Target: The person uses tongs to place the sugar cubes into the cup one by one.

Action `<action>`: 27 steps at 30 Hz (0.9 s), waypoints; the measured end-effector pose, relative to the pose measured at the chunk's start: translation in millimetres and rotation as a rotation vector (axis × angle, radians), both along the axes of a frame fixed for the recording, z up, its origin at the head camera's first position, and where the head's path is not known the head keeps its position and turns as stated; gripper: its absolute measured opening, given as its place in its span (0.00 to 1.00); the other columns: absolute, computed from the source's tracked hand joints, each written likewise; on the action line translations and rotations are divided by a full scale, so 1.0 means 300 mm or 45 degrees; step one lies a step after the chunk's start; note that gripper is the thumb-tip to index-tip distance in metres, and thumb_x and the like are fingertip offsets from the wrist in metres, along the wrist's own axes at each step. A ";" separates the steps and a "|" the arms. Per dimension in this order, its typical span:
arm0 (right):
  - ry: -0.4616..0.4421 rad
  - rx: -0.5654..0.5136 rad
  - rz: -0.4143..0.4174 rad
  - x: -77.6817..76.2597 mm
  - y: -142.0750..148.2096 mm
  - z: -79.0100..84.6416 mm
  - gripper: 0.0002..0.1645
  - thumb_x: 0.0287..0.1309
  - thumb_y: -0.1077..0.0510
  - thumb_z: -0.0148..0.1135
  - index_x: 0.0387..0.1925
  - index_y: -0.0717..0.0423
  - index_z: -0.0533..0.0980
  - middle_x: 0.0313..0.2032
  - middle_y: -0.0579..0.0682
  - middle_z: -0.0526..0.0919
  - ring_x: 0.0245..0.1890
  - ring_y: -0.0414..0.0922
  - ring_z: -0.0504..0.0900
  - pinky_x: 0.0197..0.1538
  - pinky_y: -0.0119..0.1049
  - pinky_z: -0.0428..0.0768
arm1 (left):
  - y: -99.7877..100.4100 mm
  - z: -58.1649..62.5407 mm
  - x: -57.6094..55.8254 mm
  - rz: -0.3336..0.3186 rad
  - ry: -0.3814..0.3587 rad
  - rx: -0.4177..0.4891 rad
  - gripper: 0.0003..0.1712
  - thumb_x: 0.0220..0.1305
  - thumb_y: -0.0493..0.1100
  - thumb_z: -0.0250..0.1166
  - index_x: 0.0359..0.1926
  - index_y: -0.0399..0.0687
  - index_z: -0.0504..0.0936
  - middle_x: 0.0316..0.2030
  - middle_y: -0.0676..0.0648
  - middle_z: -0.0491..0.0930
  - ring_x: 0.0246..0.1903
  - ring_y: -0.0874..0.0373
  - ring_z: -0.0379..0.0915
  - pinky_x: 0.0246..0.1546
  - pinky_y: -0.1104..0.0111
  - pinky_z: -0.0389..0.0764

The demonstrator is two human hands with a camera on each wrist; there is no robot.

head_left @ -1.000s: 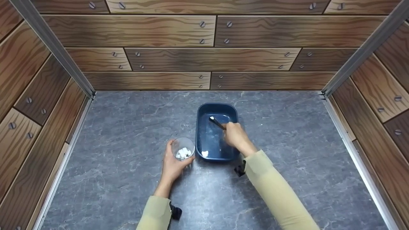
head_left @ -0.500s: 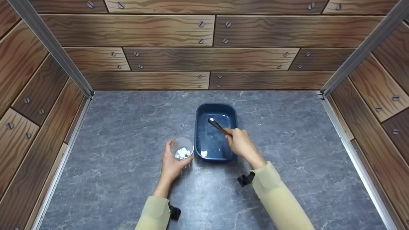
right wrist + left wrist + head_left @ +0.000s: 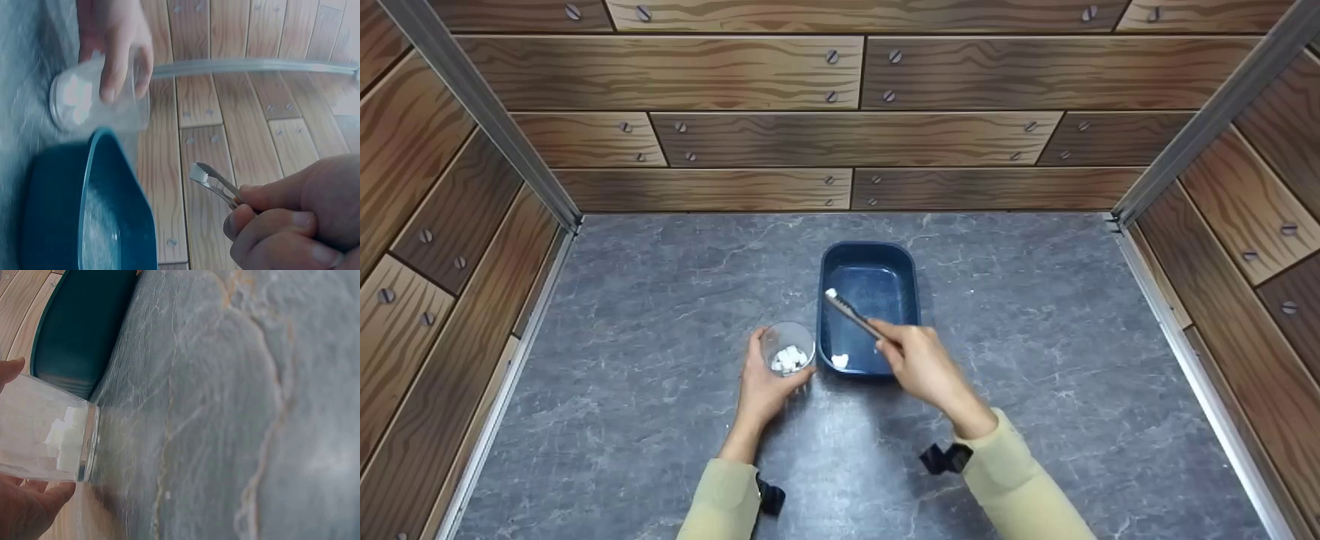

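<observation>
My left hand (image 3: 765, 386) grips a clear plastic cup (image 3: 788, 341) that stands upright on the floor surface, fingers round one side and thumb round the other. Inside are several white cubes (image 3: 790, 359). Metal tongs (image 3: 855, 316) with toothed tips are pinched between the thumb and fingers of my right hand (image 3: 926, 367). In the right wrist view a white cube (image 3: 198, 172) sits between the tips of the tongs. The tips hang over the left wall of a dark blue rectangular tub (image 3: 877, 296), which stands just right of the cup.
A white patch (image 3: 840, 361) shows in the tub's near left corner; I cannot tell whether it is a cube or glare. Wood-plank panels (image 3: 757, 139) with metal edge strips close off the grey marbled surface (image 3: 660, 285) at the back and both sides.
My right hand has drawn back toward me, and the tongs with the white cube have swung left from over the tub's middle to its left wall. The left hand and cup stay put.
</observation>
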State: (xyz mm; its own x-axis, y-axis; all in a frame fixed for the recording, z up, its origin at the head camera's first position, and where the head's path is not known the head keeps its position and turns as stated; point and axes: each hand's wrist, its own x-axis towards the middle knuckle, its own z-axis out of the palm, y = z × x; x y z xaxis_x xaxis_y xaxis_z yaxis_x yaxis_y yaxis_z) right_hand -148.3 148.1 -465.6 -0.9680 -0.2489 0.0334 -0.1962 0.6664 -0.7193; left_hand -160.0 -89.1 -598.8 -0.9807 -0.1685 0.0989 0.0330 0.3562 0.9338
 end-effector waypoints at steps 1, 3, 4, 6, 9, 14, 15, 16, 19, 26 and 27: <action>0.009 -0.009 0.023 0.010 -0.006 0.000 0.24 0.64 0.66 0.60 0.61 0.58 0.75 0.25 0.51 0.80 0.14 0.37 0.66 0.14 0.31 0.70 | 0.000 -0.001 0.000 0.001 -0.001 0.001 0.57 0.37 0.46 0.83 0.67 0.40 0.62 0.60 0.32 0.70 0.60 0.39 0.67 0.61 0.51 0.68; 0.037 -0.021 0.074 0.027 -0.017 -0.002 0.23 0.63 0.66 0.60 0.60 0.59 0.76 0.25 0.50 0.79 0.15 0.37 0.67 0.16 0.31 0.72 | 0.000 -0.001 0.000 0.001 -0.001 0.003 0.57 0.37 0.46 0.84 0.67 0.40 0.62 0.60 0.32 0.71 0.61 0.39 0.67 0.61 0.50 0.67; 0.063 -0.018 0.100 0.034 -0.023 -0.005 0.23 0.63 0.66 0.60 0.60 0.60 0.76 0.26 0.50 0.80 0.16 0.36 0.68 0.17 0.31 0.73 | -0.001 -0.001 0.000 0.002 0.000 0.004 0.57 0.36 0.47 0.84 0.67 0.41 0.62 0.60 0.32 0.71 0.60 0.39 0.67 0.61 0.50 0.67; 0.090 -0.016 0.152 0.048 -0.034 -0.011 0.22 0.63 0.66 0.60 0.59 0.61 0.76 0.30 0.51 0.82 0.18 0.36 0.69 0.20 0.31 0.75 | -0.001 0.000 0.001 0.003 0.000 0.004 0.57 0.36 0.47 0.84 0.67 0.41 0.62 0.60 0.32 0.71 0.61 0.39 0.67 0.62 0.50 0.67; 0.106 -0.001 0.224 0.058 -0.049 -0.024 0.22 0.65 0.64 0.60 0.60 0.61 0.76 0.39 0.55 0.85 0.22 0.37 0.74 0.27 0.32 0.78 | -0.002 0.002 0.002 0.001 0.001 0.004 0.59 0.36 0.48 0.84 0.67 0.40 0.62 0.61 0.32 0.70 0.62 0.39 0.66 0.63 0.50 0.66; 0.098 0.018 0.243 0.063 -0.057 -0.038 0.24 0.68 0.60 0.59 0.63 0.61 0.73 0.54 0.60 0.80 0.41 0.42 0.81 0.43 0.39 0.81 | -0.001 0.004 0.003 -0.001 -0.006 0.005 0.61 0.36 0.50 0.85 0.68 0.39 0.61 0.62 0.33 0.69 0.62 0.39 0.65 0.63 0.50 0.65; 0.092 0.018 0.236 0.063 -0.054 -0.038 0.24 0.68 0.60 0.58 0.64 0.61 0.72 0.55 0.60 0.80 0.40 0.42 0.81 0.44 0.40 0.80 | -0.001 0.005 0.002 0.000 -0.007 0.004 0.61 0.35 0.51 0.85 0.68 0.39 0.61 0.62 0.33 0.69 0.62 0.39 0.65 0.63 0.49 0.65; 0.079 0.013 0.228 0.063 -0.052 -0.038 0.25 0.68 0.59 0.58 0.64 0.61 0.72 0.53 0.59 0.81 0.36 0.41 0.81 0.41 0.39 0.80 | -0.001 0.005 0.002 -0.001 -0.012 0.002 0.61 0.35 0.51 0.85 0.68 0.39 0.61 0.63 0.33 0.69 0.63 0.39 0.64 0.63 0.49 0.65; 0.028 0.000 0.208 0.062 -0.040 -0.035 0.26 0.69 0.58 0.57 0.66 0.58 0.70 0.42 0.54 0.84 0.20 0.37 0.73 0.28 0.35 0.76 | -0.001 0.005 0.001 0.000 -0.017 0.000 0.63 0.35 0.52 0.85 0.69 0.37 0.60 0.63 0.33 0.68 0.63 0.39 0.63 0.64 0.49 0.64; -0.013 -0.087 0.165 0.057 -0.003 -0.045 0.27 0.69 0.58 0.58 0.67 0.57 0.69 0.21 0.44 0.73 0.11 0.34 0.64 0.15 0.31 0.67 | -0.004 0.004 0.000 -0.013 -0.015 0.010 0.64 0.33 0.52 0.86 0.68 0.38 0.60 0.64 0.33 0.67 0.64 0.39 0.62 0.65 0.49 0.62; -0.008 -0.097 0.158 0.056 0.004 -0.050 0.27 0.68 0.58 0.59 0.67 0.57 0.69 0.21 0.44 0.73 0.12 0.34 0.64 0.15 0.31 0.68 | -0.005 0.004 0.000 -0.017 -0.016 0.014 0.64 0.32 0.52 0.86 0.68 0.38 0.60 0.64 0.33 0.67 0.64 0.39 0.62 0.65 0.49 0.62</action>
State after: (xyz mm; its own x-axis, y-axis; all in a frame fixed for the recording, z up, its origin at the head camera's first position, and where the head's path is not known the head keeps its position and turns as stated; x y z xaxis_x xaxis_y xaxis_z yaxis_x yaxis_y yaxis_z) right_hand -131.4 149.4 -480.5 -0.9300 -0.3639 0.0512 -0.2694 0.5805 -0.7684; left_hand -160.1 -90.7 -597.5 -0.9840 -0.1566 0.0847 0.0258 0.3453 0.9382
